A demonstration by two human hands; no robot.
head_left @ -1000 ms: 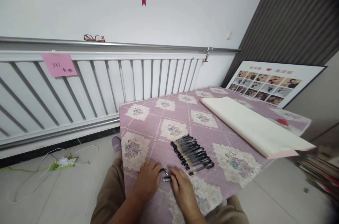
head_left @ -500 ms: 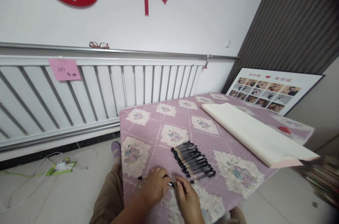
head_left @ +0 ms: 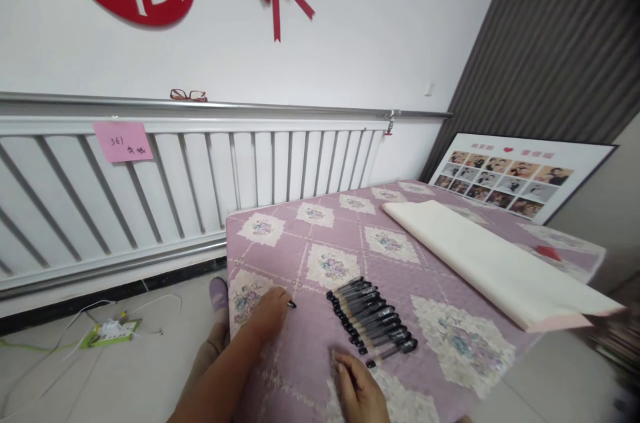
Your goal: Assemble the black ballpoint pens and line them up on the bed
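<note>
My left hand [head_left: 270, 315] is at the left part of the table, its fingers closed over a black pen [head_left: 293, 304]. Only a dark end of that pen shows past the fingertips; the rest is hidden. Lower right, my right hand [head_left: 361, 388] rests near the front edge with fingers curled and thumb against the index finger. Whether anything small is between them cannot be made out. Just beyond it lies a slanting row of several black-capped pens [head_left: 373, 316], side by side. The closest pen [head_left: 393, 352] sits slightly apart from the others.
A purple flowered cloth [head_left: 345, 236] covers the table. A cream folded sheet [head_left: 465, 256] lies to the right, with a red piece [head_left: 549, 252] beyond it. A photo board [head_left: 520, 173] leans at the back right. A white radiator [head_left: 280, 163] runs behind; a power strip [head_left: 110, 333] is on the floor.
My left hand has moved left and away from me, carrying the pen away from my right hand. The right hand stays almost in place. The view has tilted slightly upward.
</note>
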